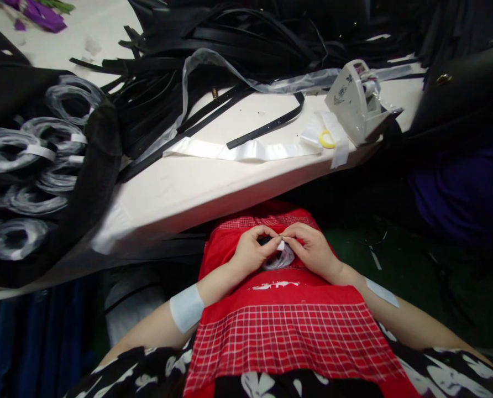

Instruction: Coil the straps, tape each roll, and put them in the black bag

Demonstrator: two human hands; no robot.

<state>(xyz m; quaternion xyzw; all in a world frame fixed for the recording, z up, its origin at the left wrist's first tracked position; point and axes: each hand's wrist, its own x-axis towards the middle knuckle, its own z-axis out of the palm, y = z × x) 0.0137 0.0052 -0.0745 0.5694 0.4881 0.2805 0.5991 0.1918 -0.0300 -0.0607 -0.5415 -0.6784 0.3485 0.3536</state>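
Over the red apron (296, 331) on my lap, both hands meet at a plastic-wrapped coil (280, 260). A small white band (280, 245) sits on its upper part, and something black shows beside it. My left hand (257, 249) pinches the coil at the band, thumb and fingertips together. My right hand (310, 249) has its fingertips pressed to the same spot from the other side, touching the left fingertips. What exactly lies between the fingertips is too small to make out.
Several similar coils (14, 150) with white bands lie in a black holder at left. On the white table (180, 193) are black straps (267, 126), a clear plastic strip (213, 55), a white tape dispenser (350, 102) and a yellow ring (326, 139). The table edge runs just beyond my hands.
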